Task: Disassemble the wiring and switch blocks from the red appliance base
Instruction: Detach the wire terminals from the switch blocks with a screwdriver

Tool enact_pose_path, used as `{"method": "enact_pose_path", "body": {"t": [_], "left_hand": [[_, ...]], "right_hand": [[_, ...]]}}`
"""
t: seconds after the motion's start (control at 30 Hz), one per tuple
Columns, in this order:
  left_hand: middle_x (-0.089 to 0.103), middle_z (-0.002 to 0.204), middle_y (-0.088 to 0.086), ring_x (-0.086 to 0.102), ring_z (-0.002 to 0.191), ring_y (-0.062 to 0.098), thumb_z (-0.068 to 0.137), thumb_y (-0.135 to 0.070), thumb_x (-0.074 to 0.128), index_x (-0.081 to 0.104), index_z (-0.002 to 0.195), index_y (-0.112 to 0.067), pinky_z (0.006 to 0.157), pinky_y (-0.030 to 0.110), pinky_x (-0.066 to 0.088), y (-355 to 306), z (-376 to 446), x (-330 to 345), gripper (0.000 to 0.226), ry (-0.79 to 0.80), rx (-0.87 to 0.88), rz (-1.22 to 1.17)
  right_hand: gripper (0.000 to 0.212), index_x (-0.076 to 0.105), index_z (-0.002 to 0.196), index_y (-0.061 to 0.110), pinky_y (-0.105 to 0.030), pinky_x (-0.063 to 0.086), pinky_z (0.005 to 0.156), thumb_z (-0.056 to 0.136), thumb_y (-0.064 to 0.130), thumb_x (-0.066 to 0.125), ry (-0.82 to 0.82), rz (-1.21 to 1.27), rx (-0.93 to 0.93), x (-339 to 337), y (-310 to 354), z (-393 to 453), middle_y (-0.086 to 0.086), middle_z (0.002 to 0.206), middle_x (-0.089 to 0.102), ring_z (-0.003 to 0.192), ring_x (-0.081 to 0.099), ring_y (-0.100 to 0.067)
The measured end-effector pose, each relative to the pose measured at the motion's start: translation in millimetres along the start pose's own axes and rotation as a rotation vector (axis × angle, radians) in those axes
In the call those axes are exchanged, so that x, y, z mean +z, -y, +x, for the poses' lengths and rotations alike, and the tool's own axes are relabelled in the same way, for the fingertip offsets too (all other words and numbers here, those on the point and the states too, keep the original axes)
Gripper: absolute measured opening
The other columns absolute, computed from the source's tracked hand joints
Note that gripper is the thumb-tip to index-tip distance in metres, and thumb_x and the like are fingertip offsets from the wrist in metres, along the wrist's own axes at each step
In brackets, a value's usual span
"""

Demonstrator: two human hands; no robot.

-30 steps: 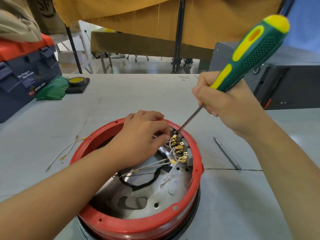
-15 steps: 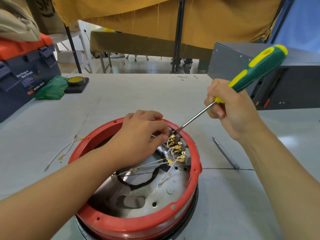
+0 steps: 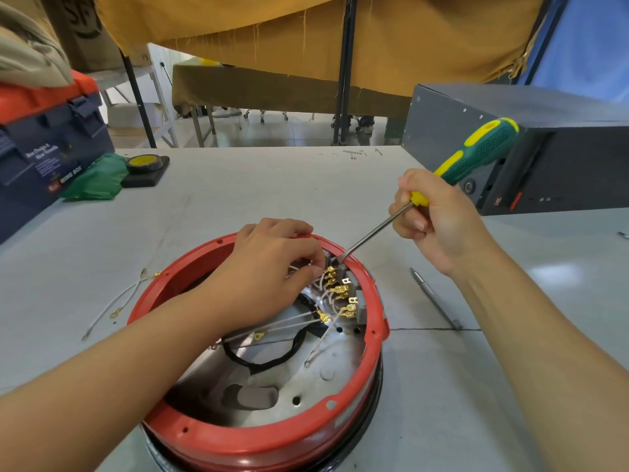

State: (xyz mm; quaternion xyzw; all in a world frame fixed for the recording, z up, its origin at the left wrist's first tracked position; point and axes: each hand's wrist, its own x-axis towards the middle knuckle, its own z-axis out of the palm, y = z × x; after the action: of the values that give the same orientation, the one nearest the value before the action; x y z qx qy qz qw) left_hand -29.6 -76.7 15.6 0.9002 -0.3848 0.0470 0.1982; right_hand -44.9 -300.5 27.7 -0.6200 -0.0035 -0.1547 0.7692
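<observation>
Red appliance base (image 3: 258,447) sat on desk (image 3: 238,199), metal floor exposed | switch blocks (image 3: 354,301) at 2 o'clock | left hand (image 3: 269,267) pinched wiring (image 3: 289,325) | right hand (image 3: 439,223) gripped screwdriver (image 3: 476,155).

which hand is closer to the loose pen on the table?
Right. The right hand grips the screwdriver just above the pen; the left hand is inside the red base.

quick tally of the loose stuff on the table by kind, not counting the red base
Screwdriver, held in the right hand: 1
Pen-like metal tool: 1
Loose white wires: 2
Toolbox: 1
Green cloth: 1
Tape roll: 1
Grey metal case: 1
Total: 8
</observation>
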Motion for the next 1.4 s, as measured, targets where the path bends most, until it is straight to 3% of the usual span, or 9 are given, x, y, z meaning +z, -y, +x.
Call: {"method": "enact_pose_path", "body": {"t": [0.43,0.57,0.77,1.0,1.17,1.3,1.4], "left_hand": [[0.043,0.139,-0.011,0.032,0.128,0.012,0.092,-0.039,0.048,0.060,0.095,-0.038,0.109,0.042,0.024,1.3,-0.1,0.9,0.013,-0.003,-0.005,0.012],[0.043,0.139,-0.011,0.032,0.128,0.012,0.092,-0.039,0.048,0.059,0.093,-0.038,0.109,0.043,0.024,1.4,0.2,1.0,0.012,-0.003,-0.002,0.008],[0.043,0.139,-0.010,0.032,0.129,0.013,0.092,-0.039,0.047,0.059,0.093,-0.039,0.109,0.043,0.024,1.5,0.1,0.9,0.012,0.000,-0.001,0.006],[0.042,0.139,-0.010,0.032,0.129,0.013,0.092,-0.039,0.047,0.058,0.092,-0.039,0.110,0.044,0.023,0.9,-0.7,0.9,0.011,0.000,-0.007,0.005],[0.042,0.140,-0.010,0.032,0.130,0.013,0.092,-0.039,0.048,0.058,0.093,-0.040,0.111,0.045,0.023,-0.5,-0.3,0.1,0.011,0.005,-0.011,0.006],[0.042,0.140,-0.010,0.032,0.129,0.013,0.092,-0.038,0.048,0.059,0.093,-0.039,0.110,0.044,0.024,-1.2,-0.7,0.0,0.011,0.005,-0.015,0.001],[0.042,0.140,-0.010,0.033,0.129,0.013,0.092,-0.038,0.048,0.060,0.094,-0.039,0.110,0.044,0.024,-1.5,-0.5,-0.6,0.012,0.008,-0.016,-0.006]], "right_hand": [[0.031,0.046,0.047,0.016,-0.017,0.023,0.043,0.077,0.014,0.052,0.065,-0.191,-0.236,8.8,18.1,-13.9,0.002,0.044,0.036,0.036,0.026,-0.010],[0.027,0.040,0.053,0.006,-0.018,0.024,0.041,0.077,0.011,0.052,0.109,-0.318,-0.290,18.1,27.7,-19.7,0.012,0.045,0.040,0.037,0.030,-0.006],[0.026,0.042,0.055,0.007,-0.019,0.026,0.041,0.079,0.012,0.052,0.135,-0.375,-0.290,23.5,32.5,-21.7,0.015,0.043,0.040,0.036,0.031,-0.004],[0.034,0.045,0.047,0.023,-0.018,0.025,0.042,0.079,0.012,0.051,0.117,-0.226,-0.251,12.4,19.8,-24.7,0.008,0.047,0.039,0.038,0.029,-0.007],[0.034,0.043,0.044,0.024,-0.019,0.022,0.043,0.076,0.012,0.048,0.080,-0.085,-0.175,1.3,11.6,-22.0,0.011,0.044,0.037,0.038,0.025,-0.008],[0.024,0.049,0.048,0.022,-0.014,0.027,0.041,0.070,0.014,0.054,0.157,-0.203,-0.131,13.4,-12.4,-26.2,0.003,0.049,0.041,0.039,0.031,-0.007],[0.020,0.050,0.049,0.022,-0.014,0.028,0.042,0.066,0.025,0.059,0.196,-0.241,-0.188,18.5,-10.5,-23.8,0.006,0.049,0.043,0.039,0.033,-0.006]]}}
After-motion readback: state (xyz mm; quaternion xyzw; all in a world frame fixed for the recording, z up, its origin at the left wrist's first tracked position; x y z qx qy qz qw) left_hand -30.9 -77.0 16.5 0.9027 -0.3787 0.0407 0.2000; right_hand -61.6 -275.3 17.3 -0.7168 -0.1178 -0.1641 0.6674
